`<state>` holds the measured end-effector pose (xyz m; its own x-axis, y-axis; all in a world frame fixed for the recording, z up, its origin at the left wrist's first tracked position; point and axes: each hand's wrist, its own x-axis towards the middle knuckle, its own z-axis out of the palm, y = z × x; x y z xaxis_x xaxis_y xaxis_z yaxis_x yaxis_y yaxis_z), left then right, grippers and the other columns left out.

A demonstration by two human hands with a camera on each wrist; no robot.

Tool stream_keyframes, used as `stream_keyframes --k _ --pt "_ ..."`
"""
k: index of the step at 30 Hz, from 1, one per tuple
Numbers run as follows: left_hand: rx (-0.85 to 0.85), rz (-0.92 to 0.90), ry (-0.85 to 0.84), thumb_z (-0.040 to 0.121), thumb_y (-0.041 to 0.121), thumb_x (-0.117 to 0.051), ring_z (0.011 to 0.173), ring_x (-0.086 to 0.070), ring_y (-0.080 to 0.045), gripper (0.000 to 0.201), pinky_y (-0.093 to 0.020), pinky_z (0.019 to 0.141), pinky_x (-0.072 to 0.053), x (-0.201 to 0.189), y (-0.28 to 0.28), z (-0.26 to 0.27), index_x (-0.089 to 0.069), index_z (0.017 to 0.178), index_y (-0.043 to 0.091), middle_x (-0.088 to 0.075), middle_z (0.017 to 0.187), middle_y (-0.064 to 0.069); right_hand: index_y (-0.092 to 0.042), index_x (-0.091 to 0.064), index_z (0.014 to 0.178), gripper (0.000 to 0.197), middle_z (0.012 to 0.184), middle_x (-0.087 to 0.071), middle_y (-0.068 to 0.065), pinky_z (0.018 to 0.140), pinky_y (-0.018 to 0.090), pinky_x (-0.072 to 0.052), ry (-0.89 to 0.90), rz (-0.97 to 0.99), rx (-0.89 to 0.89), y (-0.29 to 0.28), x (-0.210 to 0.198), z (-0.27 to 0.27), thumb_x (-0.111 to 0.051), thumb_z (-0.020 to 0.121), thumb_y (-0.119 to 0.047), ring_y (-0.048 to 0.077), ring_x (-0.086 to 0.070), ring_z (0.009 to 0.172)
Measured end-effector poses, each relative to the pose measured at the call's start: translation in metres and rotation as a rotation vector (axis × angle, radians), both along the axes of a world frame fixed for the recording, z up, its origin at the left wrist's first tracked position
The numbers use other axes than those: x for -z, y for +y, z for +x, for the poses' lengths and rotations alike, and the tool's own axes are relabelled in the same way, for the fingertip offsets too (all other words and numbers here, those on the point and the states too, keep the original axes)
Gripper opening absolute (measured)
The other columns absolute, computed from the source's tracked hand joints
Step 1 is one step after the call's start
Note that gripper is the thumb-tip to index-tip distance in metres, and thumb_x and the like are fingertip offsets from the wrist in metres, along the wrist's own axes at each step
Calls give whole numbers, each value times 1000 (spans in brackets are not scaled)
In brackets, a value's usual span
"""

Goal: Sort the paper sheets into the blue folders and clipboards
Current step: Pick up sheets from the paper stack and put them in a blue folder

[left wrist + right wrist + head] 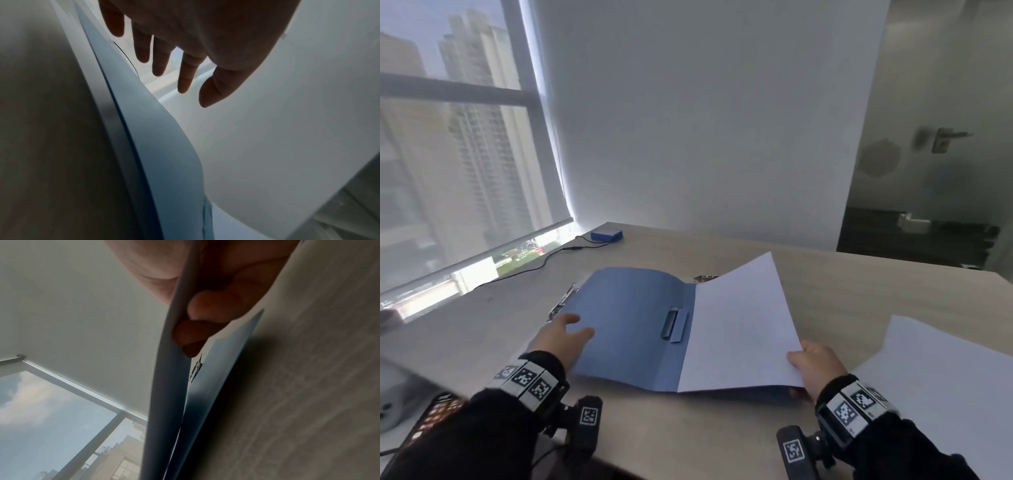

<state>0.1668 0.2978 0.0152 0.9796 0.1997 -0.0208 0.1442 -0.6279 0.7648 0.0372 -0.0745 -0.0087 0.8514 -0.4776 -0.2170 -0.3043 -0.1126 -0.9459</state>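
A blue folder (626, 318) lies open on the table, its binder strip (674, 323) at the spine. A white paper sheet (739, 325) covers the folder's right half, tilted up off it. My right hand (810, 359) pinches the sheet's near right corner, thumb on top and curled fingers (207, 308) beneath the sheet (164, 386). The folder's lower flap (216, 378) shows below the sheet. My left hand (577, 327) is at the left cover's outer edge with its fingers (162, 56) straight and spread beside the curved cover (156, 146).
A stack of white sheets (941, 387) lies at the right. Metal clipboard clips peek out from under the folder at the left (563, 301) and at the back (705, 278). A blue box (606, 235) and black cable (530, 270) sit by the window. A phone (424, 421) lies near left.
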Motion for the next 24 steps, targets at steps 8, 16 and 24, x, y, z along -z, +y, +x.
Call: stream_keyframes --k 8,16,24 --pt "-28 -86 76 85 25 -64 111 -55 -35 49 -42 97 -43 15 36 23 -52 129 7 -57 128 -20 -14 -66 85 20 86 -65 15 54 38 -56 26 43 -10 17 9 21 -50 89 -3 33 -61 75" --pt "4 -782 -255 86 31 -57 80 -62 -24 24 -36 64 -52 -47 20 -2 -64 107 23 -68 100 -5 -13 -60 87 20 83 -59 14 60 40 -54 41 168 -5 20 8 20 -47 94 0 27 -56 72" --pt "443 -749 249 92 38 -50 91 -67 -16 28 -36 78 -48 -37 -77 -21 -70 98 19 -72 105 -1 -14 -59 85 20 84 -59 11 58 39 -55 56 190 5 22 4 16 -48 94 1 26 -57 75"
